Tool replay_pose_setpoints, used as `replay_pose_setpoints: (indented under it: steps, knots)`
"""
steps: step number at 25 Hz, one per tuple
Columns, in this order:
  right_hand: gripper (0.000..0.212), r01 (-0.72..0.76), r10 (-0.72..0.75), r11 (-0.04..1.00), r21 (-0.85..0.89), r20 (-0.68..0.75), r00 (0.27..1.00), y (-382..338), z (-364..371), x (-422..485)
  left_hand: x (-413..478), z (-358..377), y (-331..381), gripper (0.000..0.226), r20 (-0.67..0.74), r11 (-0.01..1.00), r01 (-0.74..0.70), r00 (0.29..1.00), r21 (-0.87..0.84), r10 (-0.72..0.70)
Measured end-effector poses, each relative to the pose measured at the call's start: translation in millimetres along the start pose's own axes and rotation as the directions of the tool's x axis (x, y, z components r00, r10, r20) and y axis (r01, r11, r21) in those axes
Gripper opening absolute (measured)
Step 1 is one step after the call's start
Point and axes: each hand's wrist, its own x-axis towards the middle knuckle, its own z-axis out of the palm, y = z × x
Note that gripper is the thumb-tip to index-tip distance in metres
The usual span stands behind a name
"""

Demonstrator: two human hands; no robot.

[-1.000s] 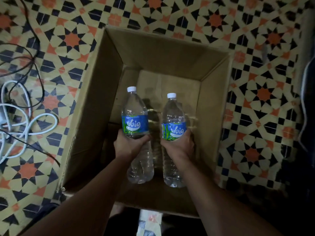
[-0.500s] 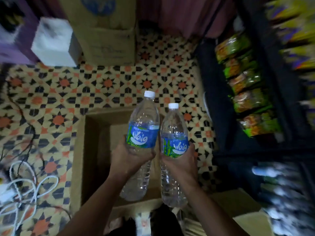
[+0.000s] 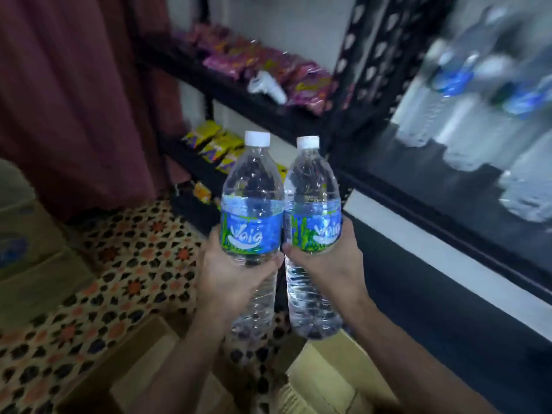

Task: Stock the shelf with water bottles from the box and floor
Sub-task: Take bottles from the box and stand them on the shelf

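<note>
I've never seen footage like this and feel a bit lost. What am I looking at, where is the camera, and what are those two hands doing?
The camera sits on a person's head and looks forward and down, so you see their own bare arms. The left hand grips one water bottle and the right hand grips another water bottle. Both bottles are upright, capped, side by side and close together. To the right, blurred, a dark shelf already carries more bottles. Farther back, snack packets lie on racks. Below are a patterned tile floor and cardboard box flaps.
</note>
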Motion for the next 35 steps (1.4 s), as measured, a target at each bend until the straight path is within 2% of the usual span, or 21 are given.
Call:
replay_pose_setpoints:
  steps: [4,8,11,15,19,25,31,35]
  knots:
    - [0.073,0.061,-0.051,0.997,0.052,-0.178,0.983,-19.5,-95.8,-0.7,-17.0,67.6,73.5,0.073,0.062,0.987,-0.149,0.986,-0.059,0.152]
    - [0.077,0.115,-0.106,0.993,0.006,-0.343,0.933,-19.5,-186.5,-4.0,-42.8,135.0,125.3,0.079,0.113,0.965,-0.256,0.959,-0.063,0.262]
    - [0.075,0.115,-0.115,0.993,-0.024,-0.399,0.91,-15.0,-238.5,-1.5,-57.7,176.4,152.5,0.078,0.196,0.958,-0.272,0.938,-0.091,0.285]
    - [0.073,0.101,-0.113,0.994,-0.051,-0.454,0.884,-7.6,-281.1,7.1,-66.6,218.6,175.3,0.066,0.224,0.936,-0.336,0.909,-0.107,0.351]
    - [0.069,0.068,-0.085,0.996,-0.051,-0.504,0.86,-2.5,-300.4,25.2,-57.7,249.4,186.4,0.07,0.234,0.916,-0.381,0.886,-0.125,0.401]
    - [0.075,0.045,-0.06,0.998,-0.043,-0.528,0.847,-10.1,-303.6,68.0,-10.3,278.4,198.7,0.071,0.264,0.907,-0.404,0.868,-0.118,0.421]
    - [0.07,-0.018,0.0,1.0,-0.025,-0.573,0.819,-13.8,-297.3,116.1,58.5,302.9,186.5,0.068,0.292,0.946,-0.292,0.901,-0.138,0.32]
    - [0.077,-0.071,0.037,0.997,-0.031,-0.614,0.789,-16.6,-291.4,144.2,107.7,317.8,181.4,0.07,0.307,0.955,-0.259,0.905,-0.147,0.293]
